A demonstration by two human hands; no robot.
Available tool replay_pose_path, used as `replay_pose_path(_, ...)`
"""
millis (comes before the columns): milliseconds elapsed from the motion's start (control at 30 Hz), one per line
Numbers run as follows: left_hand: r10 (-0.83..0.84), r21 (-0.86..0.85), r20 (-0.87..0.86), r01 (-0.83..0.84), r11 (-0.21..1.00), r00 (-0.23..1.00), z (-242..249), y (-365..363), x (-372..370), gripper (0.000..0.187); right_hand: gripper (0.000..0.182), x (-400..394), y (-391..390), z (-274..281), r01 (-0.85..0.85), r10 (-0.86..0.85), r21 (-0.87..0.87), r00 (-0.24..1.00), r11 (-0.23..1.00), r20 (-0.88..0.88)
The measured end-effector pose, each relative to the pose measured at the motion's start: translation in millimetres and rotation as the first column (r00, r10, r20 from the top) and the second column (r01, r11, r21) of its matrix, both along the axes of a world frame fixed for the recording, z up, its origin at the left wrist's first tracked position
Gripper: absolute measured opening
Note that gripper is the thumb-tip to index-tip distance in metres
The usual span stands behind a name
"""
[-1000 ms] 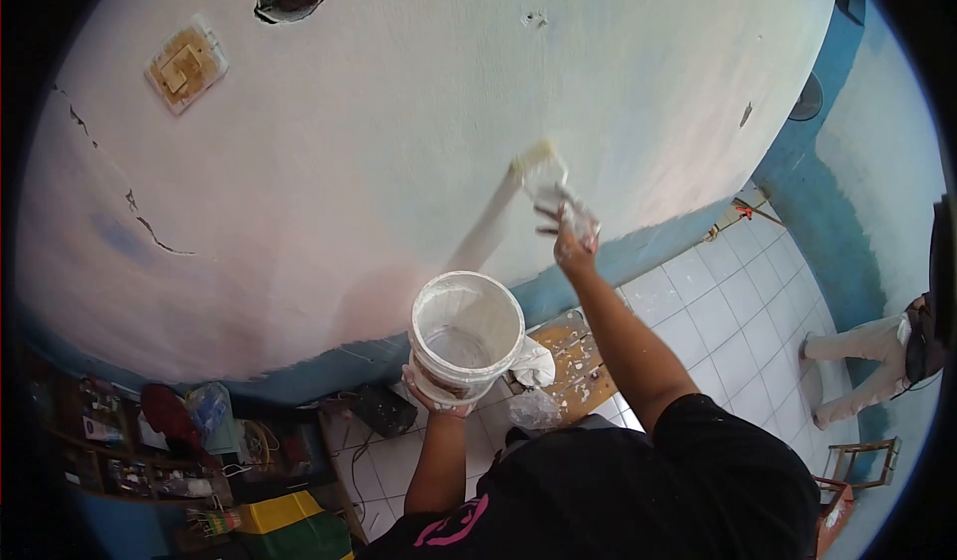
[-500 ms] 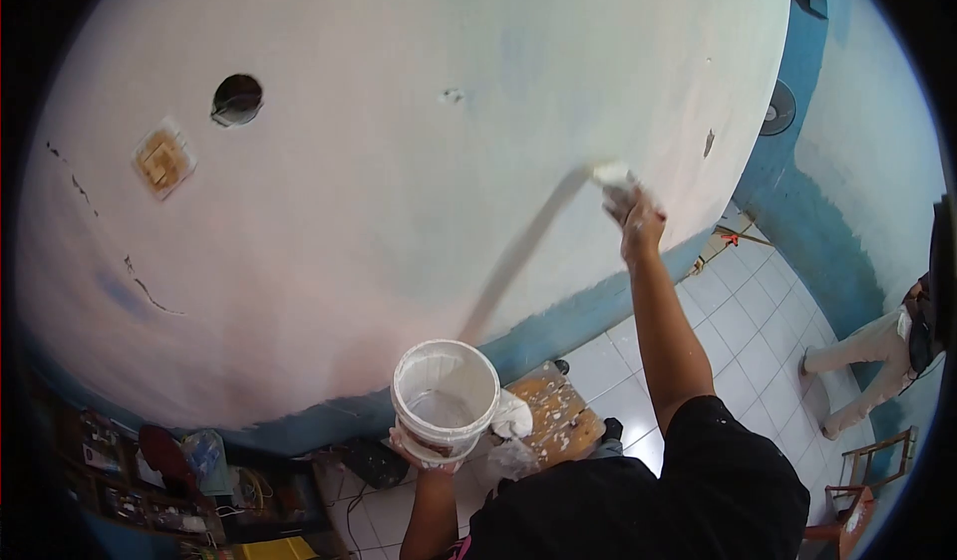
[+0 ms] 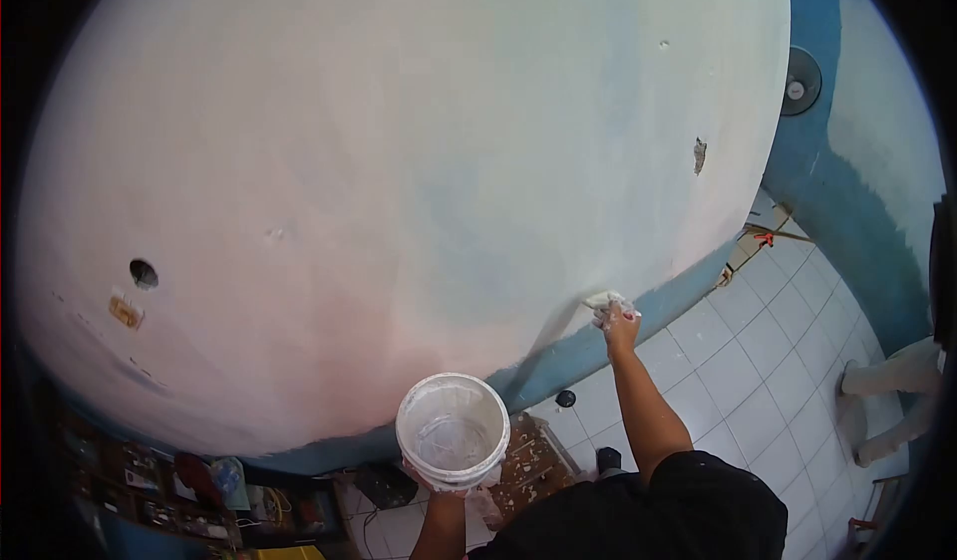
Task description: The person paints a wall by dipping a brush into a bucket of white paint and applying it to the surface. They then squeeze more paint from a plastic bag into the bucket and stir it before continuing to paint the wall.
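My right hand (image 3: pixel 620 328) is wrapped round a whitish paintbrush (image 3: pixel 602 300). The brush is at the wall (image 3: pixel 469 161), close to where whitish paint meets the blue lower band (image 3: pixel 568 357). White smears cover my right fingers. Lower down, my left hand (image 3: pixel 423 480) supports a white bucket (image 3: pixel 407 440) from below, mostly hidden under it. The bucket is upright, with whitish paint low inside and dried streaks round its walls.
A paint-spattered wooden board or stool (image 3: pixel 533 470) is below the bucket. Cluttered shelves (image 3: pixel 150 495) run along the lower left. A fan (image 3: pixel 798 84) is at the upper right. Another person's legs (image 3: pixel 892 401) stand on the tiled floor (image 3: pixel 743 371). The wall has a round hole (image 3: pixel 145 274).
My right hand has moved down the wall with the brush, from the whitish area to near the blue band. The view has shifted right. My left hand still holds the bucket.
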State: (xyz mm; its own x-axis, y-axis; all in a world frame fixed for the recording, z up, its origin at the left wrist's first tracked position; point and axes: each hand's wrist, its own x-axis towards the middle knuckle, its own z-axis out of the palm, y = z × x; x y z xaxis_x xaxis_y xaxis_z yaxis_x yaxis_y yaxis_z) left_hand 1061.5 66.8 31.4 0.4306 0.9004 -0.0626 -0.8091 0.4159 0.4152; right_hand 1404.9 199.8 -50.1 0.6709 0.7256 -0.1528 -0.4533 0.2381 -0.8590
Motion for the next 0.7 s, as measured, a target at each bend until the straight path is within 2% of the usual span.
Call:
replay_pose_path(33, -0.031, -0.009, -0.006, 0.031, 0.999, 0.999, -2.4, 3.9, 9.7, 0.092, 0.021, 1.6, -0.9, 40.2, -0.02, 0.02, 0.043, 1.0, 0.999, -0.008)
replay_pose_path(67, -0.042, 0.017, 0.012, 0.042, 0.999, 0.999, 17.3, 7.5, 28.0, 0.093, 0.019, 11.2, 6.7, 66.4, -0.038, 0.039, 0.082, 0.999, 0.996, -0.013)
replay_pose_path(100, -0.043, 0.026, 0.0, 0.043, 0.999, 0.999, 29.9, 8.4, 41.0, 0.095, 0.018, 29.6, 27.9, 68.7, 0.07, -0.121, 0.118, 0.854, 0.991, 0.507)
replay_pose_path(167, -0.032, 0.031, -0.056, 0.034, 0.999, 0.998, 50.1, 8.0, 61.3, 0.104, 0.02, 38.5, 32.1, 138.9, -0.018, -0.032, 0.376, 0.991, 0.926, 0.127)
replay_pose_path(200, -0.034, 0.02, -0.062, 0.036, 0.999, 0.997, 53.2, 8.7, 70.3, 0.104, 0.021, 43.2, 24.5, 177.2, -0.035, 0.006, 0.406, 0.997, 0.913, 0.072)
replay_pose_path(300, -0.061, -0.026, -0.002, 0.061, 0.998, 0.998, 56.3, 11.5, 101.2, 0.094, 0.029, 57.0, 8.6, 206.1, -0.136, 0.028, 0.597, 0.982, 0.79, 0.187)
replay_pose_path(333, -0.049, -0.04, -0.02, 0.048, 0.998, 0.999, 49.4, 14.6, 98.2, 0.094, 0.029, 57.9, 15.1, 181.1, -0.149, -0.062, 0.536, 0.933, 0.831, 0.355)
replay_pose_path(400, -0.009, -0.053, -0.041, 0.007, 0.999, 0.999, 36.0, 21.4, 90.8, 0.094, 0.031, 59.0, 22.9, 90.4, -0.157, -0.057, 0.337, 0.836, 0.929, 0.546)
replay_pose_path(433, 0.018, -0.057, -0.04, -0.02, 0.998, 0.999, 32.7, 23.7, 88.4, 0.094, 0.032, 59.4, 26.6, 45.6, -0.146, -0.038, 0.235, 0.772, 0.961, 0.635)
replay_pose_path(467, 0.054, -0.057, -0.037, -0.056, 0.997, 0.998, 30.0, 25.2, 85.9, 0.093, 0.027, 52.8, 9.8, 18.4, -0.117, -0.022, 0.174, 0.771, 0.978, 0.636)
replay_pose_path(500, 0.086, -0.055, -0.036, -0.088, 0.995, 0.996, 27.7, 26.0, 84.1, 0.093, 0.025, 41.5, 4.5, -13.6, -0.064, -0.01, 0.183, 0.926, 0.981, 0.378)
replay_pose_path(533, 0.117, -0.055, -0.037, -0.119, 0.991, 0.992, 26.6, 26.1, 82.1, 0.093, 0.022, 33.9, 3.1, -33.9, -0.012, -0.001, 0.172, 0.997, 0.985, 0.08)
replay_pose_path(633, 0.17, -0.051, -0.044, -0.172, 0.984, 0.984, 24.1, 25.7, 82.5, 0.093, 0.019, 46.8, 9.4, 3.6, -0.141, 0.14, 0.025, 0.99, 0.99, 0.034)
replay_pose_path(667, 0.174, -0.048, -0.042, -0.176, 0.983, 0.984, 24.0, 25.1, 84.3, 0.092, 0.01, 48.9, 15.1, 44.0, -0.09, 0.097, 0.23, 0.995, 0.969, -0.017)
replay_pose_path(700, 0.177, -0.053, -0.04, -0.179, 0.983, 0.983, 25.0, 24.0, 86.3, 0.092, 0.01, 51.6, 24.0, 79.9, -0.028, 0.034, 0.291, 0.999, 0.956, -0.018)
